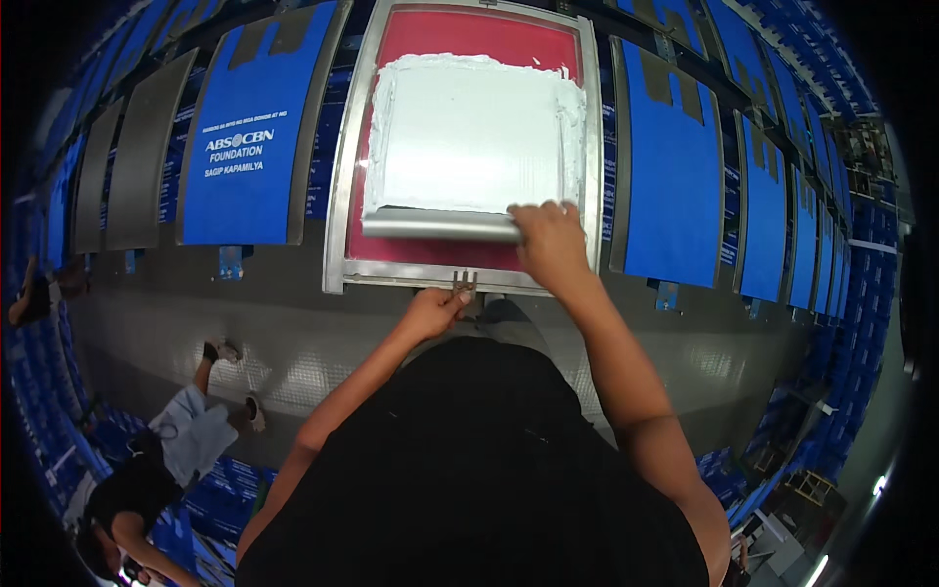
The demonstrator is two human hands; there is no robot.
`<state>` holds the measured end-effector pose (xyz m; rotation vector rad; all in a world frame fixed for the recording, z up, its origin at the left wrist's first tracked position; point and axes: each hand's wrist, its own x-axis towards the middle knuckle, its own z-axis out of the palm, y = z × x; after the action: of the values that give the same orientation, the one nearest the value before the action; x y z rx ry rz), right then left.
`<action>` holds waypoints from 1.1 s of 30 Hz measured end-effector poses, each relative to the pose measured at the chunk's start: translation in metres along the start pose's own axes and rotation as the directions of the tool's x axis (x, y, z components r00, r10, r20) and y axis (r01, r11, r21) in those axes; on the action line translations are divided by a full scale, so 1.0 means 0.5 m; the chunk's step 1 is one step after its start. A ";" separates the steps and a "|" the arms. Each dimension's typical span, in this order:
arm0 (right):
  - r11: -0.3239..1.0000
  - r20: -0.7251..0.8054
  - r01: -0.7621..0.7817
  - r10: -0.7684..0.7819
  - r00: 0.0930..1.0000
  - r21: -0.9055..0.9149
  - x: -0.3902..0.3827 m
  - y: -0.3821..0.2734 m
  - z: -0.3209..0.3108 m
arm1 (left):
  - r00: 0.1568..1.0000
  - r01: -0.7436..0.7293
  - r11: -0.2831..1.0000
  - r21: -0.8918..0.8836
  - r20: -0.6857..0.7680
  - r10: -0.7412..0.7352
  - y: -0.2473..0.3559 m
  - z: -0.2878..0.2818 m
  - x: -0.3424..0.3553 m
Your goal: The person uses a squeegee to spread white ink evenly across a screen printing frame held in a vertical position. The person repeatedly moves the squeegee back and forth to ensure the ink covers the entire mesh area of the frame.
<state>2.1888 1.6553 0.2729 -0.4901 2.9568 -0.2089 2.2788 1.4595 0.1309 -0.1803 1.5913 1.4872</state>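
A screen-printing frame with a metal border lies straight in front of me. Thick white ink covers most of its red mesh, with ragged ridges along the sides and top. A long metal squeegee lies across the near part of the screen, at the lower border of the ink. My right hand is closed over the squeegee's right end. At the middle of the frame's near edge, my left hand has its fingers closed on a small pronged metal bracket.
Blue printed panels on boards stand to the left, and more blue panels line the right. A grey floor runs between the rows. Another person in a dark top is at the lower left.
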 end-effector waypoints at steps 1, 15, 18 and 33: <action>0.999 -0.041 -0.006 0.005 0.999 -0.033 0.013 0.021 -0.011 | 0.999 -0.015 0.997 0.082 -0.048 0.019 -0.014 0.002 0.008; 0.327 0.264 -0.360 0.303 0.916 0.874 0.073 0.297 0.055 | 0.370 0.185 0.817 0.547 -0.809 0.457 0.161 -0.317 -0.015; 0.307 0.276 -0.392 0.358 0.892 0.867 0.092 0.290 0.087 | 0.583 -0.132 0.963 0.233 -0.768 0.266 0.075 -0.374 0.053; 0.354 0.192 -0.352 0.414 0.890 0.866 0.049 0.272 -0.005 | 0.652 -0.396 0.907 0.141 -0.653 0.386 0.096 -0.366 0.079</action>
<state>2.1232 1.7748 0.2513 0.3856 2.3606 -1.6144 2.1325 1.3348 0.1100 -0.4446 2.3162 1.9005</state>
